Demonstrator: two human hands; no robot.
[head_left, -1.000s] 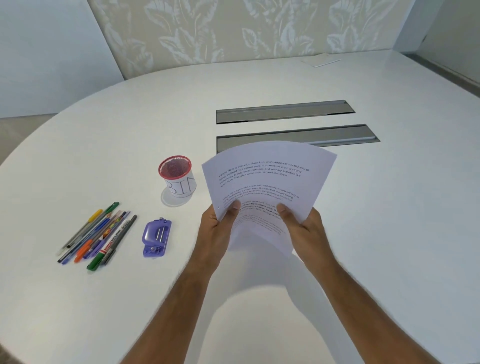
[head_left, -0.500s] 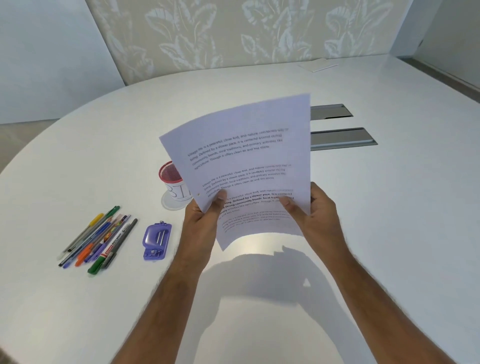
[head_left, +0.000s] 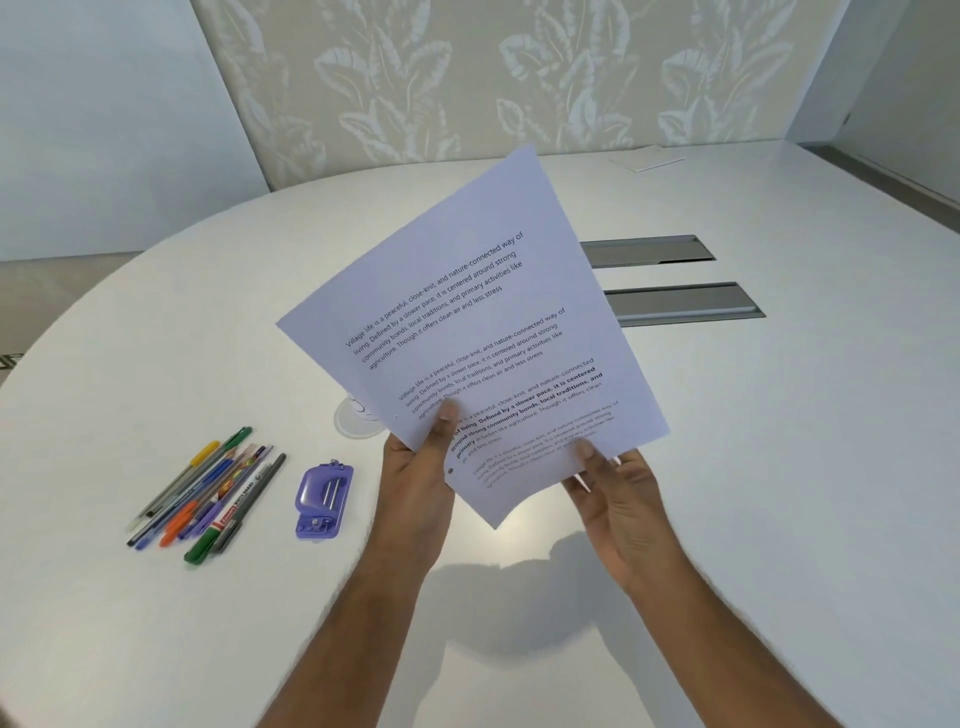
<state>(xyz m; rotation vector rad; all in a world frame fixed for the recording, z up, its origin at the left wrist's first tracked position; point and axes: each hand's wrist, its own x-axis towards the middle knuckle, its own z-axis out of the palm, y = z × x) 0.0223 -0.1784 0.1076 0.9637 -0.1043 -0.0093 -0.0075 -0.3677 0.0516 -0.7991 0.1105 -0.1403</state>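
Note:
I hold a small stack of printed white sheets upright above the white table, tilted to the right. My left hand pinches the lower left edge, thumb on the printed side. At the lower right corner my right hand grips the sheets, thumb on top. A punched hole shows at the bottom edge of a rear sheet. The sheets are slightly fanned.
Several pens and markers lie at the left. A purple hole punch sits beside them. The base of a cup peeks out behind the paper. Two grey cable slots are set in the table. A white pad lies far back.
The sheets have been raised from a flat, drooping hold to upright and tilted right; they now hide the red-rimmed cup. Both hands rose with them.

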